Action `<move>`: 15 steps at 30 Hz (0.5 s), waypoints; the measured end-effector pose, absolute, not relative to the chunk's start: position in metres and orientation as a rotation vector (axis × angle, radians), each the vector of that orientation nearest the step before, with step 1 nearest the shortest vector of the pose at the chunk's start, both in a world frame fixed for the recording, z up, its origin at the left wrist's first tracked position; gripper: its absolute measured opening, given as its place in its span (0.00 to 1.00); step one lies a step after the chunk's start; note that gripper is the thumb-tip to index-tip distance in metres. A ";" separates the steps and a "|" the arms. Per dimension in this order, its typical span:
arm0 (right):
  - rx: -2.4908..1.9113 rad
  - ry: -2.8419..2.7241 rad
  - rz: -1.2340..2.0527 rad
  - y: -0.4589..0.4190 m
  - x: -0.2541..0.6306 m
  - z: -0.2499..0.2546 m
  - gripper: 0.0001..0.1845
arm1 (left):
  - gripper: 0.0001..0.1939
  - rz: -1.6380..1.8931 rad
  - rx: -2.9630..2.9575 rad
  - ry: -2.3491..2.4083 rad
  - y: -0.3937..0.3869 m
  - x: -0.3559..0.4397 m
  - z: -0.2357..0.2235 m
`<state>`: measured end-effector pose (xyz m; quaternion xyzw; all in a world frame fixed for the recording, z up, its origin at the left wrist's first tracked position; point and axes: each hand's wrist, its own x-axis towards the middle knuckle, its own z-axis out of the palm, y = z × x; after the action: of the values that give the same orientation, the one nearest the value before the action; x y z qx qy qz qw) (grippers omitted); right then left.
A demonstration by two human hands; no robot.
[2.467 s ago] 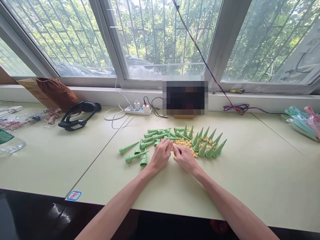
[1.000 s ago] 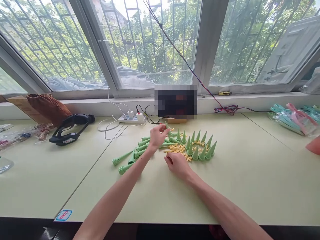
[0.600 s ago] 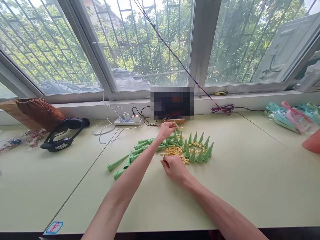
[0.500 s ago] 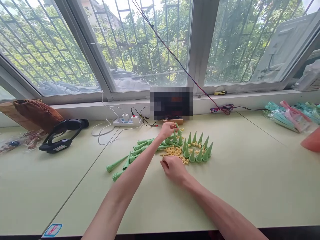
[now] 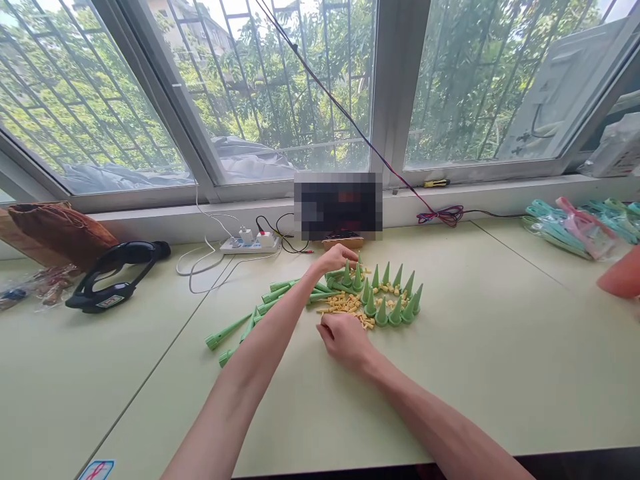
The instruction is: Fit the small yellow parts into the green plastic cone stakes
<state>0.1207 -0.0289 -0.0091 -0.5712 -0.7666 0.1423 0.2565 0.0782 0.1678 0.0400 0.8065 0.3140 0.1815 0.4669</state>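
Note:
My left hand point(image 5: 338, 257) reaches to the far side of the group, its fingers closed at a small green cone point(image 5: 359, 258) whose tip shows beside them. Nearer to me, my right hand point(image 5: 345, 339) is curled with its fingertips pressed together at the edge of a heap of small yellow pegs point(image 5: 345, 304); whatever it pinches is hidden. More green cones point(image 5: 382, 313) stand upright in a ring to the right, with yellow pegs among them. Long green tapered tubes point(image 5: 227, 332) lie to the left, partly covered by my left forearm.
A blurred-out screen point(image 5: 338, 208) stands at the back by a white power strip point(image 5: 250, 244) with cables. A black headset point(image 5: 117, 277) and a brown pouch point(image 5: 63, 230) are at the left. Bagged teal and pink straps point(image 5: 560, 227) and an orange-red object point(image 5: 623, 273) lie at right.
The view has shifted slightly, moving the scene a little left. My left hand stays at the far cone with a small shift of the fingers; my right hand keeps its place by the pegs.

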 end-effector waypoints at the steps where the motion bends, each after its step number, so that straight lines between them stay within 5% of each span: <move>1: -1.550 -2.079 0.389 -0.029 0.121 -0.009 0.14 | 0.14 0.431 1.981 0.767 0.168 0.078 0.041; 15: -1.547 -2.090 0.392 -0.029 0.122 -0.010 0.14 | 0.15 0.408 2.183 0.883 0.172 0.053 0.038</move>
<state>0.1220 -0.0290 -0.0098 -0.5692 -0.7688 0.1444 0.2531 0.0529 0.1719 0.0380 0.8497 0.3438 0.1587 0.3668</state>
